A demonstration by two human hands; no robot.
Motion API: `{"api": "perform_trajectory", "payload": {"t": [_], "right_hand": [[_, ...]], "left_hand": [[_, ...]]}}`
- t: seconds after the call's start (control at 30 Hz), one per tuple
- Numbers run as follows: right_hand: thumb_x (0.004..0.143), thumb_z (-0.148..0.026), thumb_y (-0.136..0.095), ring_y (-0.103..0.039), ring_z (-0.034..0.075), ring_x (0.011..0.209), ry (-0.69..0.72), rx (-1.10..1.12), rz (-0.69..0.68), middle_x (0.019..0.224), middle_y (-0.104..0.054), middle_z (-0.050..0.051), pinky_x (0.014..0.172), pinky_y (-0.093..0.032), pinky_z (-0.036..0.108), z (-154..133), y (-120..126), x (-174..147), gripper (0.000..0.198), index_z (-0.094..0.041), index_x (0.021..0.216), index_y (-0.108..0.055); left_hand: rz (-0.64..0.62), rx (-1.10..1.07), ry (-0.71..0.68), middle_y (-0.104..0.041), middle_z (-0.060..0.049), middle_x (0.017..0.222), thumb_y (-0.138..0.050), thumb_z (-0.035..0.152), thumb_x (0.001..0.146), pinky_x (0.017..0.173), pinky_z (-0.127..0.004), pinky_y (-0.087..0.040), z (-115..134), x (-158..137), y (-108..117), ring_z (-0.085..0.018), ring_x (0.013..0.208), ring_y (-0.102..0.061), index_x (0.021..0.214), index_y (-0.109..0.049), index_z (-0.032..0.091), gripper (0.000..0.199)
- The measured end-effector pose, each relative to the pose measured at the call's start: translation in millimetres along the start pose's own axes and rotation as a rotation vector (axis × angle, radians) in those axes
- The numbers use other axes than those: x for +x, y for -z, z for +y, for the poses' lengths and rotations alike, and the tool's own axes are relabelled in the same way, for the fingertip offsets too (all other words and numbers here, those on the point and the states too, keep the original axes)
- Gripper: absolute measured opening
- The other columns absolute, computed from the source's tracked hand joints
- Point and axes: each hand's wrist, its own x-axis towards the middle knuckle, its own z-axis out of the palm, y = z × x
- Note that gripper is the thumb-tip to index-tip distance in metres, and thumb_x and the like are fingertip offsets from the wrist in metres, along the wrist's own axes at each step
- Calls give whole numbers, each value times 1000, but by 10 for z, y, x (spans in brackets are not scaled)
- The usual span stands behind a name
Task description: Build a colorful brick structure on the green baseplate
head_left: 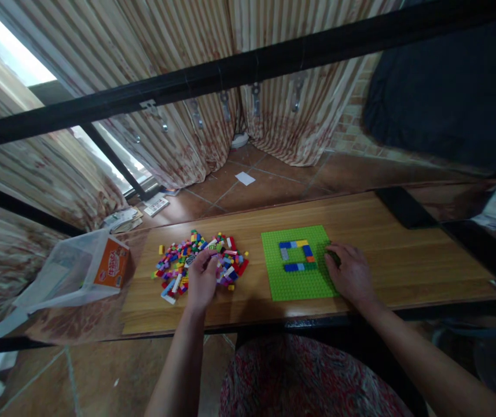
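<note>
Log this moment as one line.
left hand: over brick pile, grip unclear; right hand: at right edge of green baseplate, grip unclear; brick outline: on baseplate, lower-left gap; plastic bin: left of pile

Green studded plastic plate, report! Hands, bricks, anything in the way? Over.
Left hand over multicoloured plastic brick pile. Right hand at right edge of green studded plastic plate. Multicoloured brick outline on plate. Translucent plastic box off left, not in the way.

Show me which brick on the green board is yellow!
The yellow brick in the far row on the green board, just right of a light blue brick; no other there looks yellow.
</note>
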Motion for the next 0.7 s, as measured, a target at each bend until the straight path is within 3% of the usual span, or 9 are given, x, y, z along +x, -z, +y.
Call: {"api": "perform_trajectory", "payload": {"t": [0.27,0.4,0.5,0.6,0.7], "right_hand": [[89,-33,-48,-58,28,100,14,-10,17,106,-67,14,90,-47,46,-11,2,-3,26,-17,100,-65],[89,-33,-47,-58,29,102,-5,-8,8,105,-67,15,89,-47,46,-12,1,2,27,-16,100,-65],[89,-32,-48,-58,29,102,-16,-3,6,106,-67,15,89,-47,46,-33,13,11,26,-17,100,-65],[89,-31,-48,-58,28,101,-18,4,9,106,-67,15,90,-46,47,-62,30,19,25,-17,100,-66],[89,-30,-48,-58,28,101,-21,6,10,107,-67,15,91,-46,46,-80,42,24,25,-16,100,-66]], "left_hand": [[185,407,-176,-70,-4,82,-59,27,77,70,-27,-50,-175,314,392,-16,73,-65,93,-66,17,20],[206,581,-248,-72,-6,89,-58,27,81,76,-30,-51,-74,235,387,-20,81,-67,96,-67,18,20],[89,599,-363,-72,-5,92,-55,26,84,79,-31,-51,84,47,185,-20,84,-67,99,-66,18,20],[-151,563,-493,-70,-6,98,-51,24,88,85,-32,-49,198,-160,-146,-19,91,-65,99,-66,19,20],[-320,574,-511,-68,-7,91,-48,19,89,77,-30,-50,198,-284,-502,-18,84,-64,101,-66,18,22]]}}
